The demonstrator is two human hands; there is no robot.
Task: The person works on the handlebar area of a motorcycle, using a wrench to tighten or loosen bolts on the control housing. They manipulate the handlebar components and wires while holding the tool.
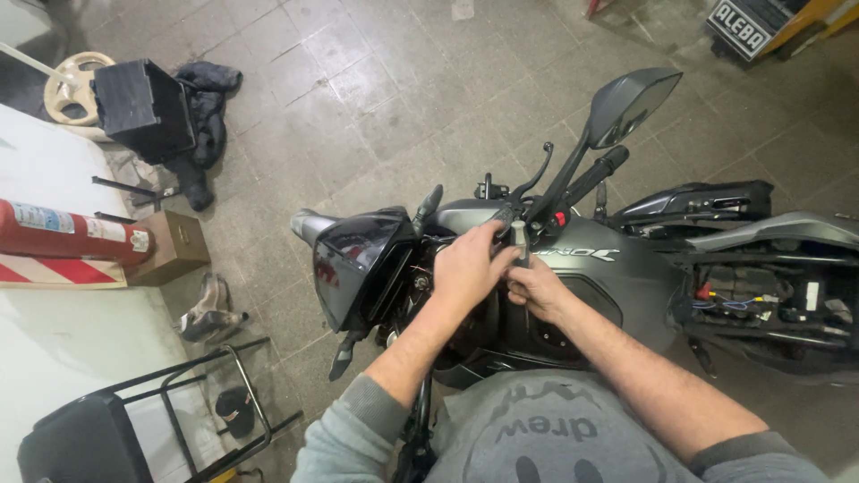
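Note:
I lean over a matt grey motorcycle (626, 286) on a tiled floor. My left hand (470, 264) reaches in from the lower left, and its fingers curl over a small grey tool (519, 234) at the middle of the handlebar. My right hand (540, 288) sits just below and to the right, touching the left, closed around the same tool's lower part above the fuel tank. The tool's tip is hidden by my fingers. The right grip (598, 172), brake lever (537, 172) and mirror (631, 103) rise behind my hands. The dark windscreen (358, 259) is to their left.
The seat is off, and wiring (769, 300) shows at the right. On the left are a red fire extinguisher (72, 234), a cardboard box (174, 246), a black box (143, 107), a dark jacket (210, 98), a cream steering wheel (76, 85), shoes (210, 309) and a black metal rack (197, 402).

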